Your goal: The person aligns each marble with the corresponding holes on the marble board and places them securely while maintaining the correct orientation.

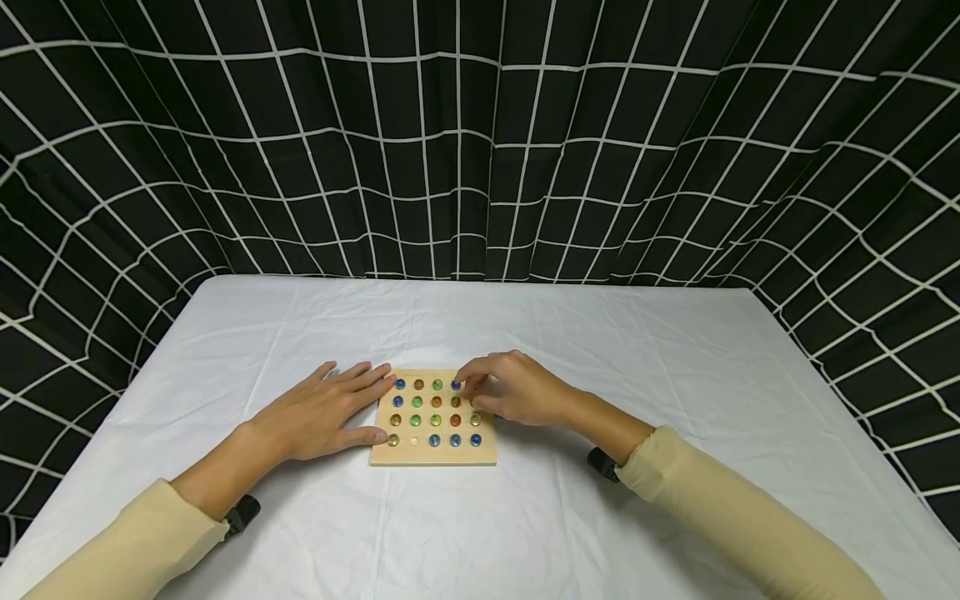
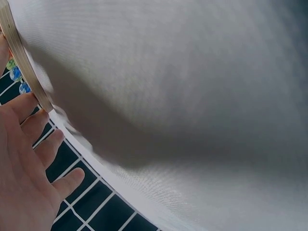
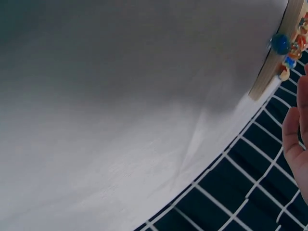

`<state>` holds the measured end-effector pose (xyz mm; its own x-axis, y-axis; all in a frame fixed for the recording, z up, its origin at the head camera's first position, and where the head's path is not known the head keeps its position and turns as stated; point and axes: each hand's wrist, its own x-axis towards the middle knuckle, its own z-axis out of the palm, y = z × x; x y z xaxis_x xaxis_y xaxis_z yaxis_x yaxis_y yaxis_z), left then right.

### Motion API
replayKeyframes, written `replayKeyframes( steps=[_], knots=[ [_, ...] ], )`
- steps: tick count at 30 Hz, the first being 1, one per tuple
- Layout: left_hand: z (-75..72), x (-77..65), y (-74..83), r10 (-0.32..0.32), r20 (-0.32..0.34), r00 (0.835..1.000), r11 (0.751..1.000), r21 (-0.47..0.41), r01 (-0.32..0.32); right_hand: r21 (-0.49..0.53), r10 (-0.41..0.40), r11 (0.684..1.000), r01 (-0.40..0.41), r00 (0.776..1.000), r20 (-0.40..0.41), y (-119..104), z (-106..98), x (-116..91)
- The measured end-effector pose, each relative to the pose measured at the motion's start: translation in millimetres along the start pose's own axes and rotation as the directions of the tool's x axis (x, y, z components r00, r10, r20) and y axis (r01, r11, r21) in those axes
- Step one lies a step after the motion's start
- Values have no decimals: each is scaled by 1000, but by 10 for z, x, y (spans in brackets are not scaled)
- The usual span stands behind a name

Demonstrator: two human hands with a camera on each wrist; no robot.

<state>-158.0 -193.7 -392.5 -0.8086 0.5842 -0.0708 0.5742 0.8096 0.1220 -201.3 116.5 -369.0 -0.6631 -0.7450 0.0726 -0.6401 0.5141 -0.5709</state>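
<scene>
A light wooden board [image 1: 433, 454] lies on the table with glass marbles in rows, blue, green, amber and brown-red. One hollow [image 1: 414, 441] in its nearest row holds no marble. My left hand [image 1: 318, 414] rests spread along the board's left side, fingertips and thumb at its edge. My right hand [image 1: 525, 389] bends over the far right corner, its index fingertip by a blue marble [image 1: 455, 385] in the far row and its thumb lower down. Whether it pinches anything is hidden. In the right wrist view, a blue marble [image 3: 280, 44] shows at the board's side.
A white cloth [image 1: 645, 350] with light creases covers the table. Black curtains [image 1: 450, 142] with a white grid hang behind it and at both sides. Dark wrist devices [image 1: 242, 514] sit under both forearms.
</scene>
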Motion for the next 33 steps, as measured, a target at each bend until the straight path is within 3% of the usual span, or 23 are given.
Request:
replayKeyframes(
  steps=[15, 23, 33],
  knots=[
    [15, -1, -14, 6, -9, 1000, 1000, 0, -6, 6, 34, 999, -34, 999, 11, 232, -82, -295],
    [16, -9, -21, 8, -11, 1000, 1000, 0, -8, 1, 62, 998, -62, 996, 64, 239, -54, -327],
    [21, -4, -15, 6, -11, 1000, 1000, -1, -6, -27, 71, 997, -69, 995, 69, 235, -9, -310]
  ],
)
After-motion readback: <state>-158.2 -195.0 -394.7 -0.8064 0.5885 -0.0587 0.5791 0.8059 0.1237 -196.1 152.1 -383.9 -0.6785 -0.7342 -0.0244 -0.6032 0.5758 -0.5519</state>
